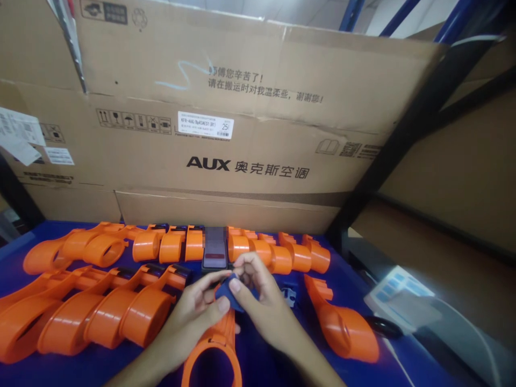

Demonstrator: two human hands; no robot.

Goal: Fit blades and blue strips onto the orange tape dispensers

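At the lower middle, an orange plastic part with a ring end (213,349) is held between both hands. My left hand (189,309) closes on its upper end, thumb resting near a dark blue piece (234,293). From the right, my right hand (260,295) pinches that blue piece with thumb and fingers against the orange part. The fingers hide much of where the two pieces meet. Just beyond the hands stands a phone (215,248) with its screen lit.
Orange ringed parts (147,314) lie in rows at the left, with more behind the hands. Another orange part (350,330) is at the right, near a black object (385,326). A large cardboard sheet (250,129) stands behind the blue surface (278,357).
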